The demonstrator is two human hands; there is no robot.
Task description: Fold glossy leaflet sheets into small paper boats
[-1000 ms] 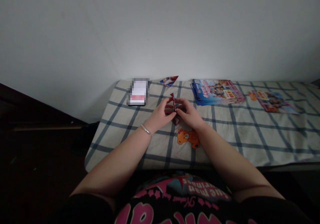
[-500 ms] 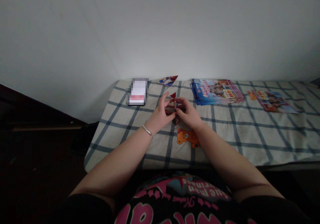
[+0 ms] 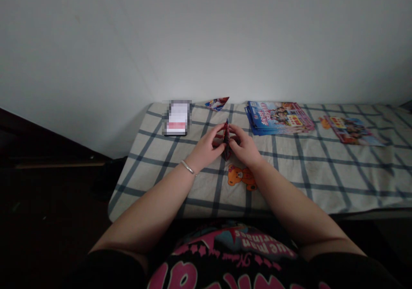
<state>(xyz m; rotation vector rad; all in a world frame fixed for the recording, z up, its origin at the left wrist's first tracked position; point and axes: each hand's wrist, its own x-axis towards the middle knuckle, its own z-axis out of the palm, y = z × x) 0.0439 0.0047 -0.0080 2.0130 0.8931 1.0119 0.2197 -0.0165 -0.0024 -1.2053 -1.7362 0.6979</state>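
A small folded paper (image 3: pixel 227 151), dark red with printed patches, stands on edge between my two hands, narrow and pointed at its far end. My left hand (image 3: pixel 208 147) grips its left side, thumb near and fingers farther off. From the right, my right hand (image 3: pixel 243 146) pinches the same paper with thumb and fingers. The fingertips partly cover it. Beyond the hands, close to the wall, lies another folded paper piece (image 3: pixel 218 104), blue and red with a pointed corner.
A phone with a blurred screen (image 3: pixel 177 118) lies to the left. Stacked printed flyers (image 3: pixel 273 118) sit at the right, with a single flyer (image 3: pixel 354 131) farther right. A checked cloth (image 3: pixel 289 173) with bear pictures covers the table, which meets a white wall (image 3: pixel 206 44).
My left fingers, raised and spread before, have come down onto the paper. Its red flap no longer sticks out to the left, and the paper looks narrower between my hands.
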